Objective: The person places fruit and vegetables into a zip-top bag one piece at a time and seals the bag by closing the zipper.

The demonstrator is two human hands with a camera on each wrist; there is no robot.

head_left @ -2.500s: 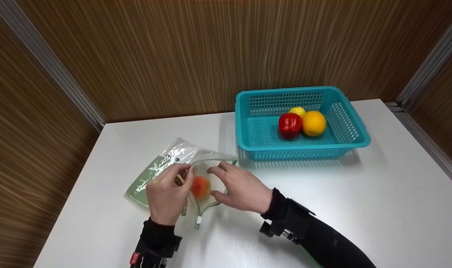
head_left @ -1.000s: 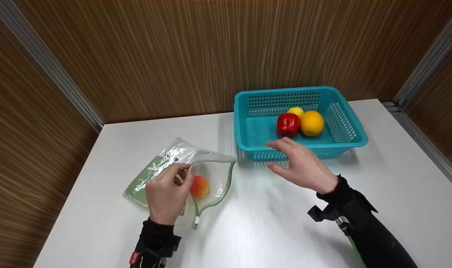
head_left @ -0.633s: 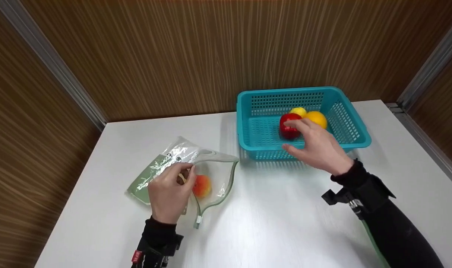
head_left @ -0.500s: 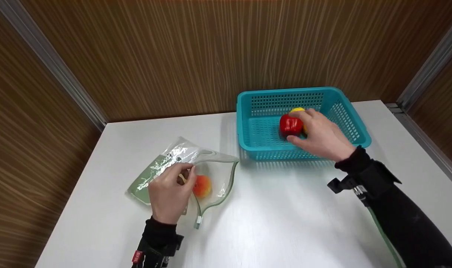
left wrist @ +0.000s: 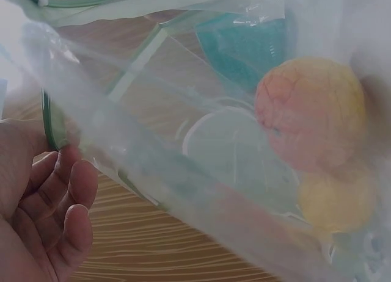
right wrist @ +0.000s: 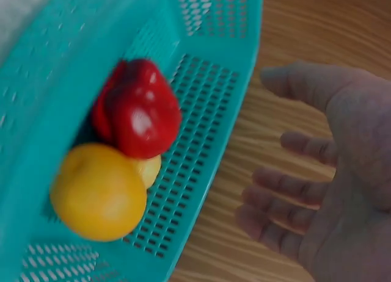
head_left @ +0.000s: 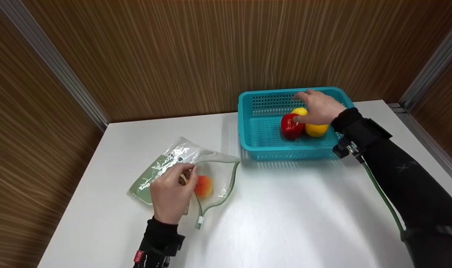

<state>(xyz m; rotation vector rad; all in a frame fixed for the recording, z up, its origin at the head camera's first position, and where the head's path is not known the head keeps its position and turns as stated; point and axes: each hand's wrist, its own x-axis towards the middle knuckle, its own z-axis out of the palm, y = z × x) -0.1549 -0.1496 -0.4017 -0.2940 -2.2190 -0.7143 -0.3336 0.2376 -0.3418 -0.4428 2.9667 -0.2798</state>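
Observation:
My left hand (head_left: pixel 171 195) pinches the near rim of a clear zip bag (head_left: pixel 223 178) with green edging, whose mouth gapes. Inside the bag is a red-and-yellow peach (head_left: pixel 204 187); the left wrist view also shows a yellow round shape (left wrist: pixel 336 201) through the plastic. My right hand (head_left: pixel 319 108) is over the turquoise basket (head_left: pixel 285 149), fingers spread and holding nothing. Below it lie a red bell pepper (head_left: pixel 291 129), an orange (head_left: pixel 316 130) and a smaller yellow fruit (head_left: pixel 299 111), partly hidden behind them. The thumb overlaps the pepper in the head view.
The basket stands at the back right of the white table (head_left: pixel 270 223), close to the wood-grain back wall (head_left: pixel 173 56). Side panels rise left and right. A green cable (head_left: pixel 384 197) runs along my right sleeve.
My right hand has left the bag's mouth, moved right and then back over the basket, with its fingers spread. My left hand keeps its pinch on the bag.

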